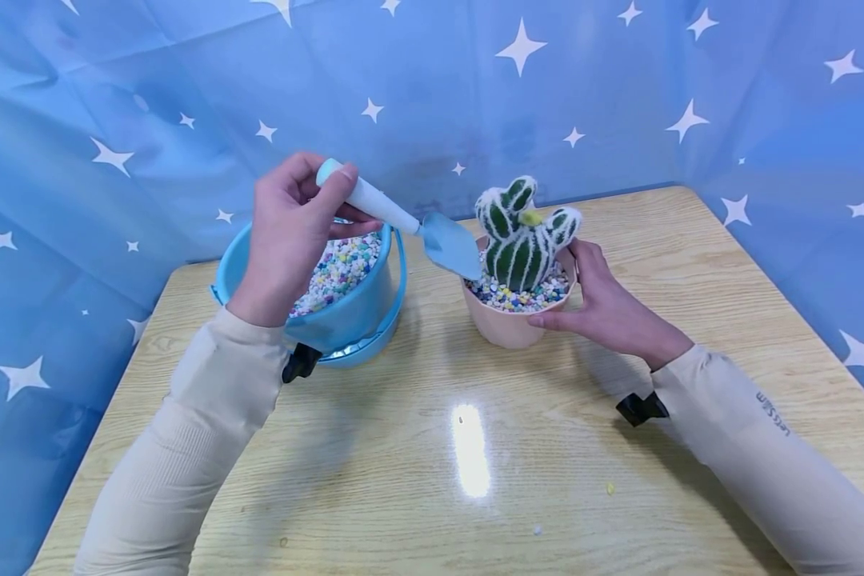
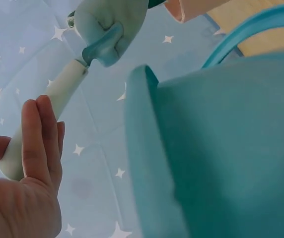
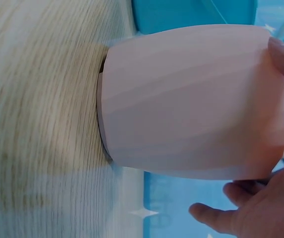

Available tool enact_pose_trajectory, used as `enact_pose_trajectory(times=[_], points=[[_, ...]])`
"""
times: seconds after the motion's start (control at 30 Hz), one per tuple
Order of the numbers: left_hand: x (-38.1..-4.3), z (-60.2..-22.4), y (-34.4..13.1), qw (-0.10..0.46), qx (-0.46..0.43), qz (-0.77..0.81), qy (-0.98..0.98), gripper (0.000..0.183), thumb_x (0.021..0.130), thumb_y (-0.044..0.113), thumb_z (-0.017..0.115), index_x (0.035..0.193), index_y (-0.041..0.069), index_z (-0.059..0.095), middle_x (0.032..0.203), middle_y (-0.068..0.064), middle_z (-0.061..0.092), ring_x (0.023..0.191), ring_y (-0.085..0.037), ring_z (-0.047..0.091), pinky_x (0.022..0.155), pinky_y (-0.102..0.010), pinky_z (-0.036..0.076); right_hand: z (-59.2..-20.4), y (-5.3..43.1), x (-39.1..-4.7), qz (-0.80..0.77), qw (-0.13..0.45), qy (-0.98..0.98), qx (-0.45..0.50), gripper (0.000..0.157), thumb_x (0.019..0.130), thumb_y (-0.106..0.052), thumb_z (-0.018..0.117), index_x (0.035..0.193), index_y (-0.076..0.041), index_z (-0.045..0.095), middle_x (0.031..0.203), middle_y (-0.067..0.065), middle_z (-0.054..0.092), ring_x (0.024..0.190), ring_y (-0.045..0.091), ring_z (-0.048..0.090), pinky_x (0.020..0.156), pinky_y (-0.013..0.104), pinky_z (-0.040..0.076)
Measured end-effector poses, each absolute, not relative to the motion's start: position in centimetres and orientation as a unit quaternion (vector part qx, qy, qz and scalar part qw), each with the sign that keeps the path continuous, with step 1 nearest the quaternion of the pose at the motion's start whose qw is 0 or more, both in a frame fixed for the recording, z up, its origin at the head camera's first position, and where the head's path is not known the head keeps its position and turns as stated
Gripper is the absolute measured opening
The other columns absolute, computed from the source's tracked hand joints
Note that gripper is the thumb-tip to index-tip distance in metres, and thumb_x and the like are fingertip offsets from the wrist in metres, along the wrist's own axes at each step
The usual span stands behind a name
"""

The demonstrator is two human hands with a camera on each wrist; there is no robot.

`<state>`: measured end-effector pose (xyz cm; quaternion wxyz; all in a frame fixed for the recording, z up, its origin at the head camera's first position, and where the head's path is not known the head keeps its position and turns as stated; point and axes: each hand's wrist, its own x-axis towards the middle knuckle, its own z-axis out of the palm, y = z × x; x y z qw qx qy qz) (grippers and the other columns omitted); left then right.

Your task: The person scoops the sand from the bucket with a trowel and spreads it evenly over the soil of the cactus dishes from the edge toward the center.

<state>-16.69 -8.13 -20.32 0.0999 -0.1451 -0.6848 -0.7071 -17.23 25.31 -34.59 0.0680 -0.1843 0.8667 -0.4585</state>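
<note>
My left hand (image 1: 288, 224) grips a small trowel (image 1: 382, 204) by its pale handle, thumb on top. The light blue blade (image 1: 452, 244) slopes down to the right, its tip over the left rim of a pink flowerpot (image 1: 507, 326). In the pot a fuzzy green-and-white toy cactus (image 1: 518, 260) stands among multicoloured pebbles (image 1: 504, 298). My right hand (image 1: 612, 308) holds the pot at its right side, thumb in front and fingers behind. The right wrist view shows the pot wall (image 3: 191, 104) with its base on the table; the left wrist view shows the trowel handle (image 2: 67, 89).
A blue bucket (image 1: 353, 316) of multicoloured pebbles (image 1: 342, 272) stands left of the pot, below my left hand, its handle (image 1: 402, 280) hanging on the right. The wooden table (image 1: 403, 480) carries a few stray bits near its front. A blue star-patterned cloth (image 1: 432, 88) hangs behind.
</note>
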Motion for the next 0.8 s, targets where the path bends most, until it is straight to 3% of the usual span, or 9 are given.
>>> enact_pose_trajectory(times=[0.5,0.8], points=[[-16.5,-20.7,-9.6,0.126,-0.145,-0.714,-0.674,0.016,0.096,0.01,0.065,0.097,-0.006,0.061,0.095,-0.026,0.066,0.074,-0.033,0.07,0.071,-0.047,0.062,-34.6,25.0,-17.4,-0.464,0.067,0.863,-0.191,0.108,0.082,-0.038,0.082,0.156,-0.017,0.008,0.15,0.016,0.013,0.136,0.035,0.02,0.109,0.064,0.026],[-16.3,-19.3,-12.1,0.169,-0.126,-0.751,-0.626,0.017,0.095,0.007,0.066,0.097,-0.01,0.062,0.092,-0.024,0.062,0.066,-0.031,0.069,0.07,-0.046,0.061,-34.6,25.3,-17.3,-0.466,0.078,0.862,-0.186,0.108,0.082,-0.039,0.082,0.157,-0.02,0.006,0.151,0.015,0.011,0.137,0.036,0.018,0.109,0.066,0.025]])
